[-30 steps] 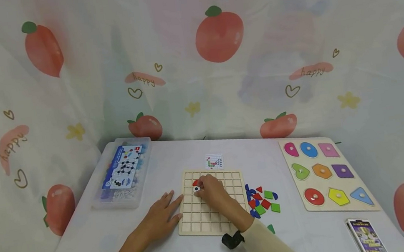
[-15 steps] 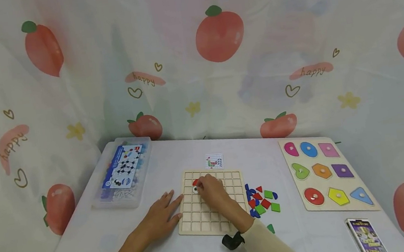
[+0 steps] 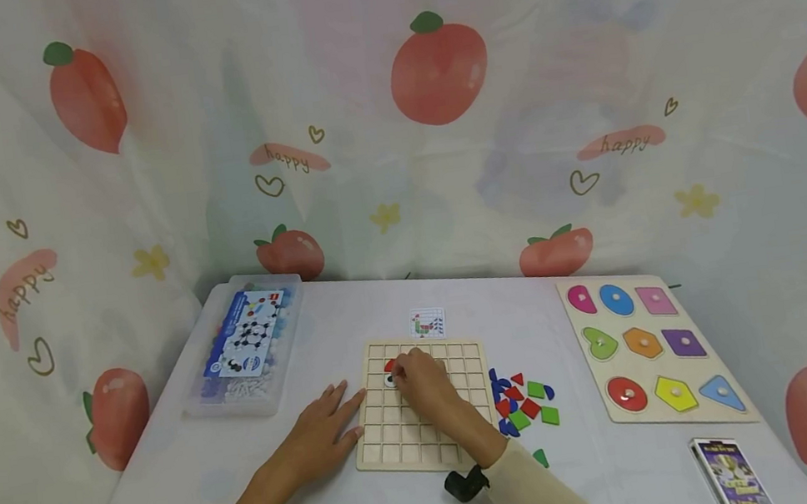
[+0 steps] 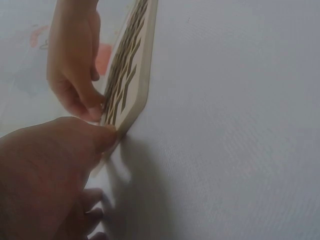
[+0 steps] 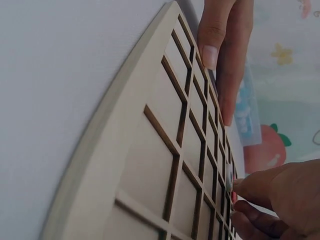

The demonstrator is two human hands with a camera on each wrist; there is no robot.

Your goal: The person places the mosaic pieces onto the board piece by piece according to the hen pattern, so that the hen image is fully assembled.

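We are noting the right hand (image 3: 426, 384) pinching the white piece (image 3: 389, 381), which is now sitting slightly farther left, apparently settling into place nearside of the red piece (image 3: 390, 365) on the grid board (image 3: 391, 454), whose left edge the left hand (image 3: 324, 436), fingers apart, is touching.

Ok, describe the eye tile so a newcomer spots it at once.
Find the wooden grid board. At its far-left part, by the right hand, is the eye tile. It is white with a dark dot, unlike the red piece just beyond.
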